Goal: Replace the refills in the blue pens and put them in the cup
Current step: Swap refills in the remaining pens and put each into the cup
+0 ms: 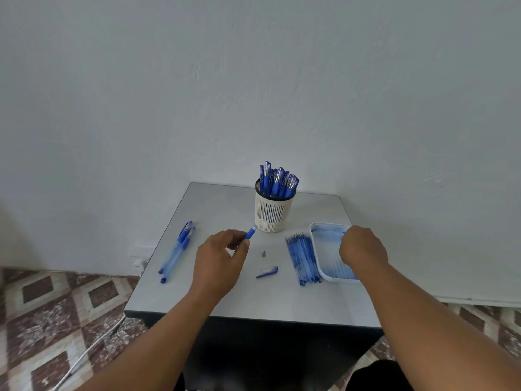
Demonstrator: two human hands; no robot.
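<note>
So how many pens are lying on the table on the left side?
2. Both pens lie side by side near the table's left edge, caps pointing away. None there looks hidden.

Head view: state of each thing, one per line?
Left hand: grips a pen barrel, tip end bare.
Right hand: reaching into the tray, grasp hidden.
Cup: upright, full of pens.
Pen cap: off, lying flat.
Pen tip: unscrewed, loose.
Two pens: capped, lying flat.
Refills: piled beside tray.

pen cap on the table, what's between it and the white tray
In the head view, a row of loose refills lies on the table between the pen cap and the white tray.
</note>
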